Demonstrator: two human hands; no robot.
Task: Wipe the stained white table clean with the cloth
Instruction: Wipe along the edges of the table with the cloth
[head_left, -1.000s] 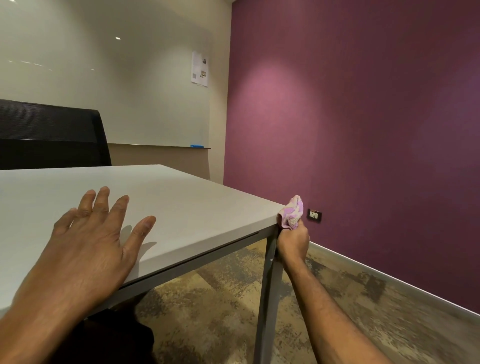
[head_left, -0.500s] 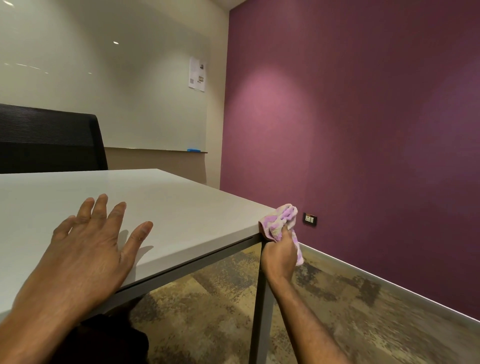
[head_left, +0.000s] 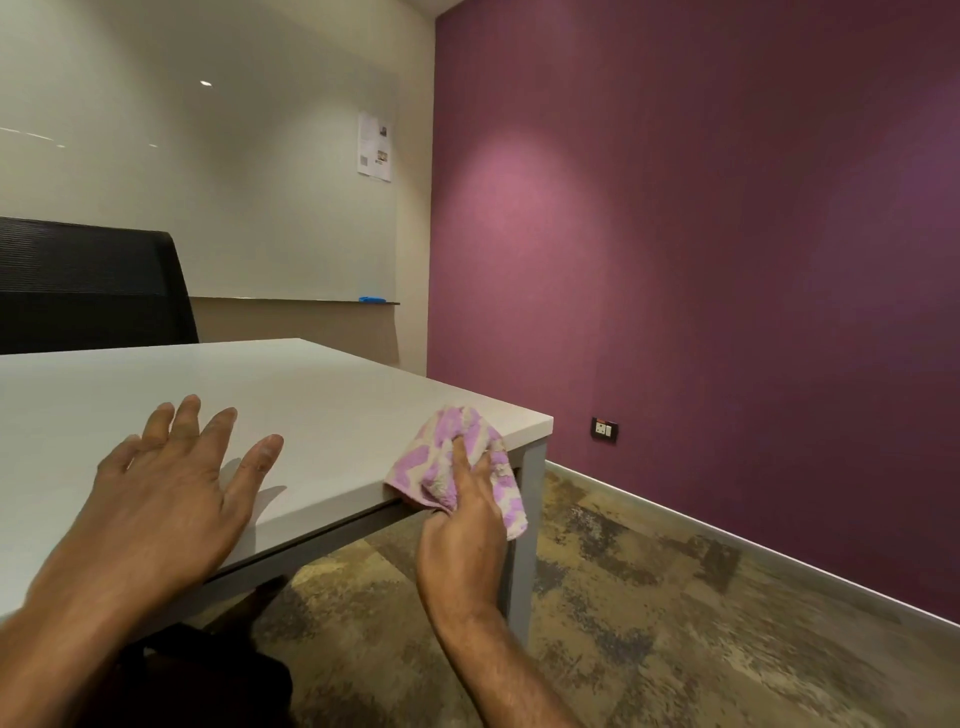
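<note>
Whereas a moment earlier the cloth (head_left: 445, 460) had been bunched up out past the table's far corner, it now lay draped over the near edge of the white table (head_left: 322, 400), just inside that corner and beside the grey leg (head_left: 529, 525). The right hand (head_left: 467, 530) had brought it back in along the edge. One finger lay stretched up over the pink-and-cream fabric on the tabletop, and the rest seemed curled around the part hanging below the lip, so the hand was closed on the cloth rather than merely pressing it. The left hand (head_left: 166, 493) had hardly shifted. It rested flat on the top with its fingers spread and held nothing, apparently steadying the person. To my eye the change meant the corner had been dealt with and the wiping was coming back along the front edge towards the middle. From where I stood I could make out no stain on the surface, so I couldn't say how much was left. The black chair (head_left: 88, 286) stood behind the table.
</note>
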